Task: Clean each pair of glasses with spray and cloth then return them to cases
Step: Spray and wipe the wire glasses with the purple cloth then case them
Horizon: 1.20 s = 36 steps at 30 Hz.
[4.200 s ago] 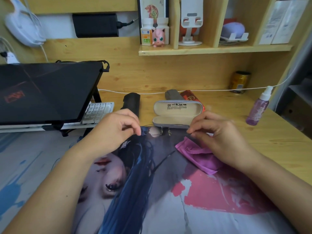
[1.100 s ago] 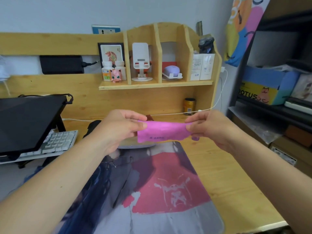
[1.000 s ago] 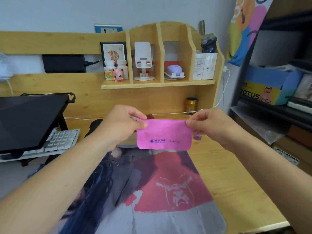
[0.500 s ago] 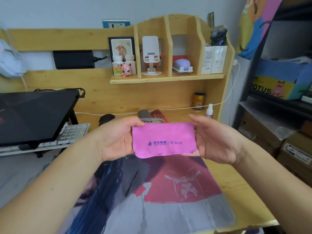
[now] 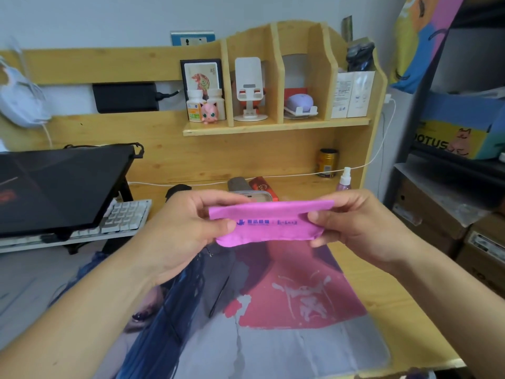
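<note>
Wooden shelving (image 5: 276, 127) fills the upper middle of the frame, set against a pale wall; below it a wooden bench (image 5: 382, 291) is largely covered by a printed desk mat (image 5: 273, 324) that spreads across the lower middle. At the centre of the frame a pink cloth (image 5: 273, 222) is held up above the mat, stretched sideways between two hands; blue print is seen along its middle, and its upper edge is folded over toward the viewer. The left hand (image 5: 185, 231) is seen at centre left, its thumb pressed on the front of the cloth's left end and its fingers (image 5: 218, 199) curled over the upper edge; the cloth is thus pinched there. The right hand (image 5: 363, 228) is seen at centre right, its fingers (image 5: 319, 214) curled round the right end, so that end is gripped too. Just behind the cloth, partly hidden by it, a grey glasses case (image 5: 251, 194) lies on the bench, with a black case (image 5: 177, 188) near it toward the left; whether the grey one is open cannot be told. A small spray bottle (image 5: 344, 179) stands at right of centre near the back of the bench, just beside a gold can (image 5: 327, 162). At the left of the frame a dark laptop (image 5: 60, 187) is raised on a stand over a white keyboard (image 5: 123, 217).
</note>
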Each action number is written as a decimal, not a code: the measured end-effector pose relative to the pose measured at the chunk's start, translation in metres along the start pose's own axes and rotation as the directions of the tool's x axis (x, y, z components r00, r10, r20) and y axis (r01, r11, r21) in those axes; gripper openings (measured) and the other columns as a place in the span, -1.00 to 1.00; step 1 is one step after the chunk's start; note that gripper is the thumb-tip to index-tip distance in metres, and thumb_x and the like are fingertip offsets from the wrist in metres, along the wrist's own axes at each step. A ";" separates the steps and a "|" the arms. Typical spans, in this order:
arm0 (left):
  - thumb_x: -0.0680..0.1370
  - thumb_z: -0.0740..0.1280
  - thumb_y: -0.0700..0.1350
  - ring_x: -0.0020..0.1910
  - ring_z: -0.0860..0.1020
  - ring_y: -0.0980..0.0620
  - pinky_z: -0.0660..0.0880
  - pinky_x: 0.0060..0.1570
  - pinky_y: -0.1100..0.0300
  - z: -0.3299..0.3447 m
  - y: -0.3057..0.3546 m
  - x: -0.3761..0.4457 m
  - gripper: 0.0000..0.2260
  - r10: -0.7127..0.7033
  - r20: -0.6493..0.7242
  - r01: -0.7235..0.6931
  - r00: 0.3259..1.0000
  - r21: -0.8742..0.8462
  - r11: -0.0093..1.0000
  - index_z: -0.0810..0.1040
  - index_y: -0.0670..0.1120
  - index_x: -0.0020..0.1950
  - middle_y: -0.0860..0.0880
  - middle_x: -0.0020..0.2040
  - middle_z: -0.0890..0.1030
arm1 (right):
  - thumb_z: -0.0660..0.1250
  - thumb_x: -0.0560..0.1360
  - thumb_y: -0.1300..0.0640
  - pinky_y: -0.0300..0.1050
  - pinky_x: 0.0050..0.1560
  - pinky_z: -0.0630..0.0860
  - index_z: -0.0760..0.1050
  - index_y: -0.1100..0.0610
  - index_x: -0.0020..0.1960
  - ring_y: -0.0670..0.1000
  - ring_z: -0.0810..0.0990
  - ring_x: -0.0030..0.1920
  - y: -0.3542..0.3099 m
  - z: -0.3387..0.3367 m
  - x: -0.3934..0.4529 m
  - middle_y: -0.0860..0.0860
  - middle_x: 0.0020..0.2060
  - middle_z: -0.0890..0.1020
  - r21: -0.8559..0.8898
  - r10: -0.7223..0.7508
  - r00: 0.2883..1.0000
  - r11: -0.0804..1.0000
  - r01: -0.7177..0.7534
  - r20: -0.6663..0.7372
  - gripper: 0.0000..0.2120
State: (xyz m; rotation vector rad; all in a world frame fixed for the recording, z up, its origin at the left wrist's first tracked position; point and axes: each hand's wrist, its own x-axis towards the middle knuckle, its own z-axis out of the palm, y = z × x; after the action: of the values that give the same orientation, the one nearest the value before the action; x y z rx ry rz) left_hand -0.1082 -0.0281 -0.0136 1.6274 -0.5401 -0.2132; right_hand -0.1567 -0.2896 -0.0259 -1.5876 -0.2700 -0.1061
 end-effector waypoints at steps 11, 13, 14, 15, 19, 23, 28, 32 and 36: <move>0.60 0.20 -0.41 0.01 0.71 -0.25 0.68 -0.03 0.06 -0.030 -0.021 0.010 -0.82 -0.230 0.024 0.228 0.973 -0.262 0.938 0.58 -0.28 0.00 -0.32 0.11 0.68 | 0.30 0.49 0.41 -0.13 -0.12 0.69 0.70 0.31 -0.11 0.13 0.73 -0.18 0.026 -0.006 0.022 0.33 -0.15 0.70 0.082 0.069 0.998 0.994 -0.068 -0.005 -0.81; 0.63 0.17 -0.37 0.05 0.69 -0.28 0.66 0.05 -0.01 -0.038 -0.023 0.015 -0.82 -0.234 0.037 0.236 0.971 -0.247 0.940 0.57 -0.29 0.00 -0.33 0.12 0.67 | 0.24 0.52 0.51 -0.08 -0.05 0.68 0.67 0.35 -0.12 0.16 0.71 -0.08 0.032 -0.002 0.032 0.28 -0.09 0.71 0.117 0.082 0.996 0.990 -0.079 -0.024 -0.75; 0.64 0.15 -0.34 0.06 0.68 -0.29 0.64 0.09 -0.05 -0.042 -0.023 0.019 -0.81 -0.237 0.046 0.241 0.970 -0.248 0.938 0.56 -0.29 -0.01 -0.33 0.13 0.66 | 0.22 0.53 0.49 -0.06 -0.02 0.68 0.66 0.35 -0.13 0.15 0.70 -0.06 0.035 0.000 0.038 0.24 -0.09 0.70 0.143 0.090 0.996 0.986 -0.087 -0.017 -0.75; 0.65 0.13 -0.29 0.07 0.68 -0.29 0.63 0.12 -0.08 -0.045 -0.023 0.024 -0.79 -0.239 0.050 0.244 0.970 -0.259 0.934 0.55 -0.28 -0.02 -0.33 0.13 0.66 | 0.22 0.53 0.42 -0.04 -0.01 0.66 0.63 0.33 -0.15 0.13 0.68 -0.05 0.038 0.003 0.044 0.20 -0.10 0.69 0.185 0.100 0.995 0.978 -0.098 0.003 -0.78; 0.63 0.20 -0.23 0.02 0.70 -0.19 0.67 0.03 0.00 -0.053 -0.013 0.053 -0.84 -0.201 0.034 0.204 0.979 -0.122 0.971 0.50 -0.21 -0.11 -0.25 0.06 0.69 | 0.24 0.61 0.09 0.06 0.08 0.63 0.51 0.22 -0.19 0.15 0.64 0.07 0.049 0.014 0.082 0.13 -0.08 0.62 0.126 0.129 0.985 0.985 -0.114 -0.118 -0.72; 0.59 0.28 -0.38 -0.01 0.72 -0.08 0.64 0.04 0.10 -0.055 0.007 0.087 -0.86 -0.180 0.158 0.113 0.971 0.360 0.926 0.56 -0.19 -0.09 -0.16 0.03 0.70 | 0.26 0.63 -0.03 0.06 0.34 0.49 0.49 0.20 0.27 0.05 0.63 0.22 0.040 0.026 0.118 0.10 0.14 0.69 -0.136 0.107 0.982 0.987 -0.086 0.155 -0.65; 0.59 0.28 -0.38 -0.11 0.71 -0.06 0.66 0.00 0.10 -0.062 0.013 0.110 -0.87 -0.171 0.094 0.121 0.981 0.395 0.911 0.58 -0.21 -0.06 -0.17 0.04 0.68 | 0.38 0.50 0.32 -0.26 -0.17 0.56 0.56 0.28 0.15 -0.03 0.64 -0.22 0.040 0.027 0.140 0.10 -0.17 0.67 -0.056 0.188 0.949 0.982 -0.180 0.254 -0.77; 0.62 0.25 -0.38 -0.19 0.73 -0.07 0.66 -0.16 0.10 -0.065 -0.014 0.115 -0.86 -0.207 -0.071 0.218 0.976 0.324 0.920 0.60 -0.24 0.03 -0.22 0.00 0.69 | 0.32 0.57 0.37 -0.18 -0.32 0.62 0.55 0.37 0.16 0.02 0.64 -0.35 0.046 0.014 0.146 0.18 -0.28 0.64 -0.092 0.272 0.962 0.958 -0.273 -0.026 -0.82; 0.61 0.26 -0.32 -0.51 0.59 0.10 0.46 -0.51 0.29 -0.059 -0.060 0.126 -0.79 -0.198 -0.188 0.269 0.962 0.532 0.803 0.66 -0.11 -0.06 -0.12 -0.25 0.66 | 0.30 0.58 0.34 -0.19 -0.53 0.54 0.47 0.25 0.11 -0.02 0.58 -0.53 0.072 0.023 0.155 0.18 -0.32 0.60 -0.286 0.238 0.903 0.892 -0.349 -0.358 -0.88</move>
State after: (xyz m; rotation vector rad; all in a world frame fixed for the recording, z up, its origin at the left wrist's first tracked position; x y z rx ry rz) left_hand 0.0409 -0.0315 -0.0419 2.2670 -0.3121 -0.1413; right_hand 0.0082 -0.2509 -0.0600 -1.9121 0.2607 -0.1733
